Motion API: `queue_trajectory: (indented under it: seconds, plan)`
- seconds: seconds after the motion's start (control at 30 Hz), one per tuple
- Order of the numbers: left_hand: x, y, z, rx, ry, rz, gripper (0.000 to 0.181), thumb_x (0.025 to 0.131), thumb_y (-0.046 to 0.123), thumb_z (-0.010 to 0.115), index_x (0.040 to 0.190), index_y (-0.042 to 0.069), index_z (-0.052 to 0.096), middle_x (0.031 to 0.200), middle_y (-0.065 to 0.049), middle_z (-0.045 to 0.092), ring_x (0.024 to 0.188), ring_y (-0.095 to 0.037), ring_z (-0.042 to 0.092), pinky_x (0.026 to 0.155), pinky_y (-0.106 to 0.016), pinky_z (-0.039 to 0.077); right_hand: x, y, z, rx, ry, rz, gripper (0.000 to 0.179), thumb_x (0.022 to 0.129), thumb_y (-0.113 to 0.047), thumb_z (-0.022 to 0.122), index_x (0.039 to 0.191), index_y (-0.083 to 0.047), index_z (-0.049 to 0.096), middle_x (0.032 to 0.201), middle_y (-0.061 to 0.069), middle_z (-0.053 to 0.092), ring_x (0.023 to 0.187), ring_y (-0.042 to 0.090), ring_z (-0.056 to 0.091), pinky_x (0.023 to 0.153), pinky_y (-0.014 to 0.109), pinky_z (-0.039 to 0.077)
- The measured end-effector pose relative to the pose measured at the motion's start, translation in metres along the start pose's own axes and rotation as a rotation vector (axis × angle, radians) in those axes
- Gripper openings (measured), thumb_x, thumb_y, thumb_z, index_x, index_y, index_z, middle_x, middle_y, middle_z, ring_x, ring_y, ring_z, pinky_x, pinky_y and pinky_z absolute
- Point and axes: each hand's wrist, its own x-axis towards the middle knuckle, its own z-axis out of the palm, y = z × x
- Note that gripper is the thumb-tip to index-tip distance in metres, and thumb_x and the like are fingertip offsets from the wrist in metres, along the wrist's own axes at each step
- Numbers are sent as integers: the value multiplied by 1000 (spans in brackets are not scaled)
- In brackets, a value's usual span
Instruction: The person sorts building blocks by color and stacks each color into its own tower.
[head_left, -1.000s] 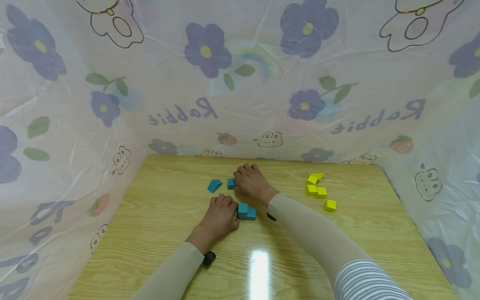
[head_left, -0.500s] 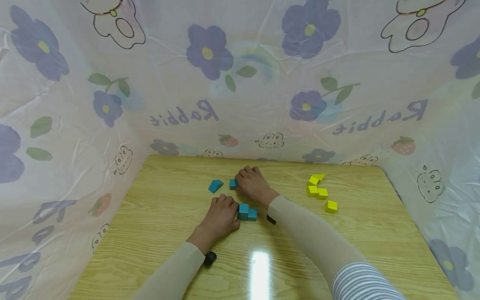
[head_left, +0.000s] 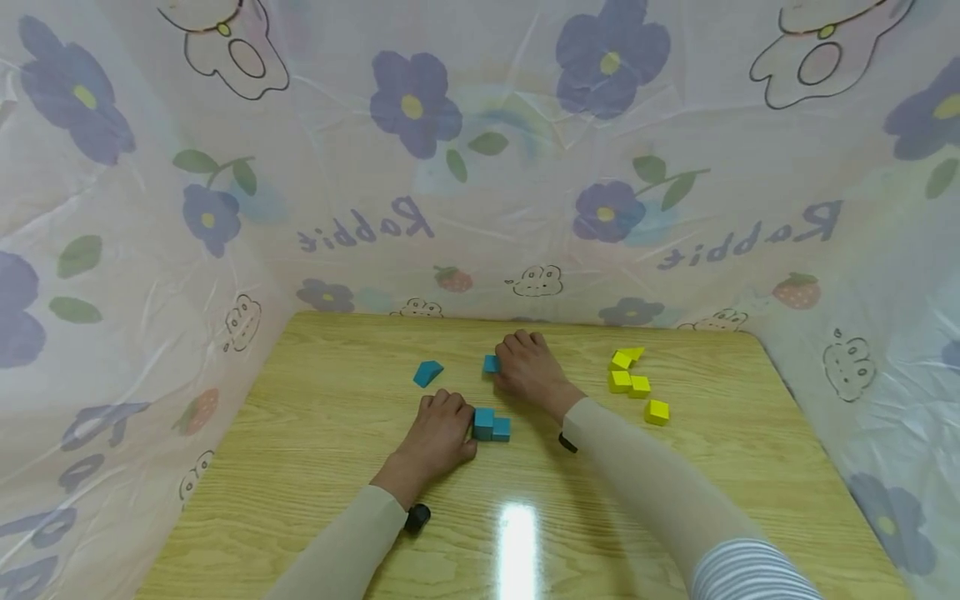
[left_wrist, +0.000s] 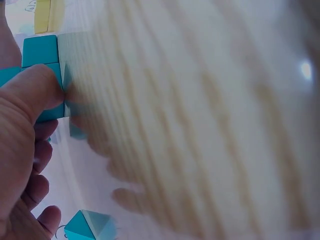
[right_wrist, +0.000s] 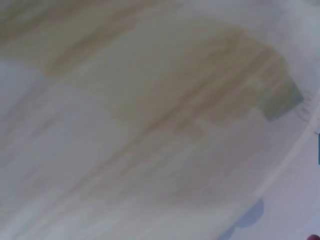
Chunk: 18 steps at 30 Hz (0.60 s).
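Observation:
My left hand (head_left: 442,429) pinches a small cluster of blue toy blocks at its left side. One cube (head_left: 483,423) of the cluster stands higher than the lower blue block (head_left: 501,430) touching its right side. In the left wrist view the thumb (left_wrist: 42,87) lies across a blue block (left_wrist: 57,107), with curled fingers behind it. Farther back, my right hand (head_left: 531,367) grips another blue block (head_left: 491,364), whose left end sticks out from the fingers. To the left lies an angular blue block (head_left: 428,373), apart from both hands. The right wrist view is mostly blurred tabletop.
Several yellow blocks (head_left: 619,382) lie in a loose group on the right of the wooden table (head_left: 337,467), one yellow cube (head_left: 657,412) a little nearer. A printed curtain (head_left: 487,208) surrounds the table's back and sides.
My right hand has slid to the right with its blue block, widening the space to the angular block. The left hand and its cluster stay where they were.

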Motion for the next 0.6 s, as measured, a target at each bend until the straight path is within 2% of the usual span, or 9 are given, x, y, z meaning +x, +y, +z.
queue_trajectory:
  seconds: [0.33,0.6]
  plan:
    - [-1,-2,2,-27,-2,3,34,95,34,72,118,9,70,113,-3,62,104,-24,47,98,-45,38,-21,12,-10,-39,43,-35,38,96,-42,74,106,-7,61,105,8,61,97,29,52,89,44,44]
    - [0,-2,2,-36,3,9,32,95,33,71,116,9,70,112,-3,62,102,-24,47,96,-44,37,-35,16,-18,-52,109,-66,30,97,-37,68,104,-9,59,101,6,60,94,27,52,85,41,42]
